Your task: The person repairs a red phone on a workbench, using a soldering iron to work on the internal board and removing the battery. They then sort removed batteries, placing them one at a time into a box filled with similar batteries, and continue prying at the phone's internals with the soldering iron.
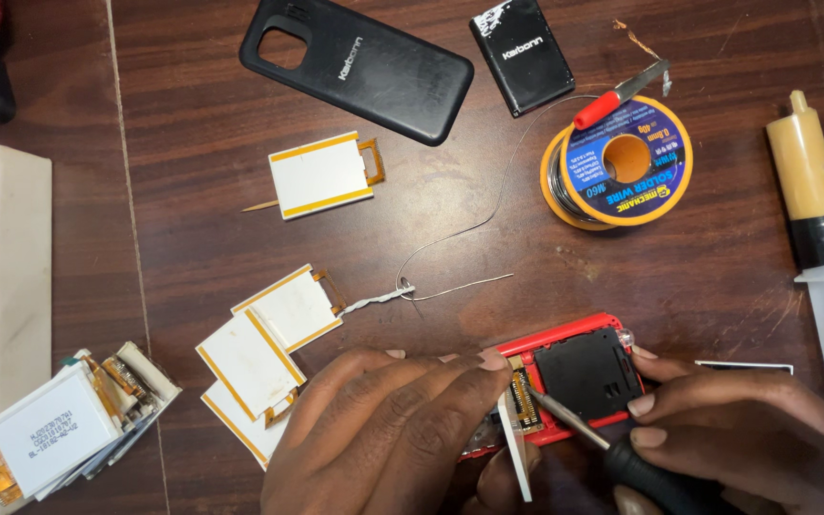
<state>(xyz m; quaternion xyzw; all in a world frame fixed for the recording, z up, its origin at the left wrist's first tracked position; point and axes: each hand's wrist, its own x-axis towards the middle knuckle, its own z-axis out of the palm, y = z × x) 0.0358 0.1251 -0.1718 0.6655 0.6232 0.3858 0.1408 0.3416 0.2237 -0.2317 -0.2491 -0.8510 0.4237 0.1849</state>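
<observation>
A small red phone body (565, 339) with a black inner frame lies open at the bottom centre of the dark wooden table. My left hand (383, 434) rests on its left end and holds a thin white display panel (517, 448) on edge beside the phone's gold connector strip (526, 399). My right hand (736, 429) grips a black-handled tool (660, 477), and its metal tip (560, 417) touches the connector area.
A solder wire spool (619, 162) trails loose wire across the table. A black phone back cover (360, 67), a black battery (522, 52), a flux syringe (817, 210), several white display panels (259, 358) and a stack of them (54, 429) lie around.
</observation>
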